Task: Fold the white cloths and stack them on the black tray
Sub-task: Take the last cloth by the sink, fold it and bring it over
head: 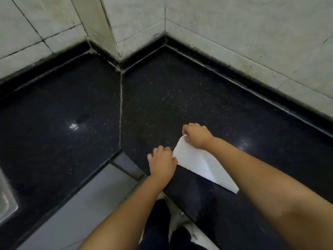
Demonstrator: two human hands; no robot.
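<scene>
A white cloth (198, 164) lies flat near the front edge of the black stone counter (162, 98), partly folded into a long slanted shape. My left hand (163, 162) pinches its near left corner with curled fingers. The far corner is pinched by my right hand (197, 135), whose forearm crosses over the cloth's right part. No black tray is in view.
Pale marble walls (234, 33) meet in a corner behind the counter, with a jutting pillar (97, 24) at the back left. A metal sink edge (7, 195) shows at the far left. Grey floor (86, 204) and my shoes lie below the counter's front edge.
</scene>
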